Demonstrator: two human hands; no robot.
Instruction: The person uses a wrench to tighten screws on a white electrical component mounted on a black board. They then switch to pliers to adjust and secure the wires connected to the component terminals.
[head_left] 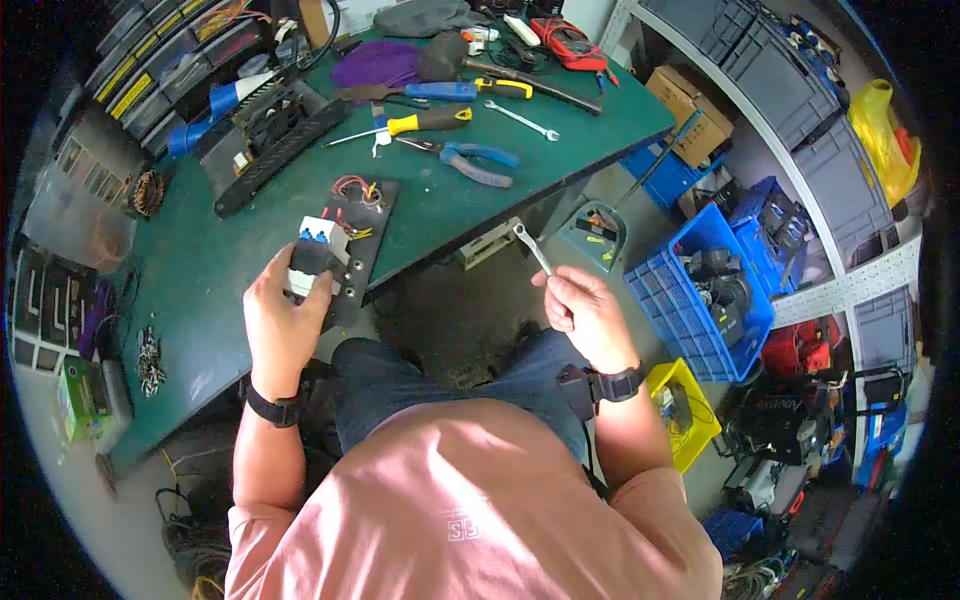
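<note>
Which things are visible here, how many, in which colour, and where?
Electrical block: 1, white and black, left hand
Plate: 1, dark, under block
Wrench: 1, silver, right hand
Second wrench: 1, silver, table
Hammer: 1, dark, table
Screwdriver: at least 1, yellow-black, table
Pliers: at least 1, blue-handled, table
Meter: 1, red, table's far edge
Cloth: at least 1, purple, far side
Table: 1, green, left and centre
Crates: several, blue, right
Basket: 1, yellow, floor
Other clutter: uncountable, mixed, throughout
Hands: 2, bare, centre

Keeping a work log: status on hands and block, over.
Left hand gripping white-and-black block at dark plate. Right hand holding wrench away from bench. Pliers clear of both hands.
</note>
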